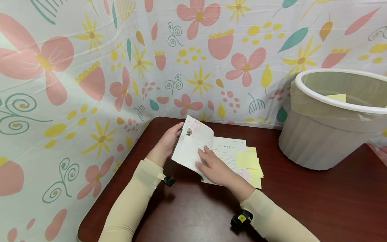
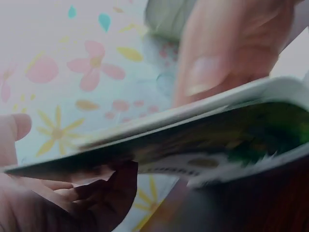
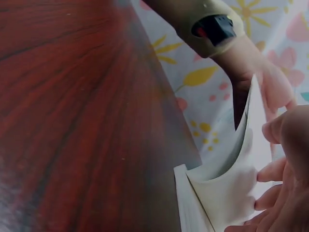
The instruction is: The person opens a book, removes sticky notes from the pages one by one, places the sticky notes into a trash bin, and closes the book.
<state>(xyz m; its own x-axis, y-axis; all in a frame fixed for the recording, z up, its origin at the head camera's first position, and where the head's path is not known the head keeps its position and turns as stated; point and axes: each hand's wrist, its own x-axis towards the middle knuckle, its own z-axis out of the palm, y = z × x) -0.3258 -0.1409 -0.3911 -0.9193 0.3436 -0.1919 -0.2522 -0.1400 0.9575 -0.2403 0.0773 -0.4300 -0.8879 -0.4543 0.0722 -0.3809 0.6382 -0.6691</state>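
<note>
An open paperback book lies at the far left of the table, its left pages and cover lifted at a slant. My left hand grips the raised outer edge, with fingers under the cover and the thumb above, as the left wrist view shows. Spread over the lifted page, my right hand touches the paper with its fingers. The right-hand page lies flat and carries printed text. Several yellow sticky notes sit on that page and stick out past its right edge. Dark green artwork marks the cover.
A grey waste bin with a white rim and a clear liner stands on the table at the right. Inside it a yellow paper shows. A floral cloth hangs behind and left of the dark red wooden table.
</note>
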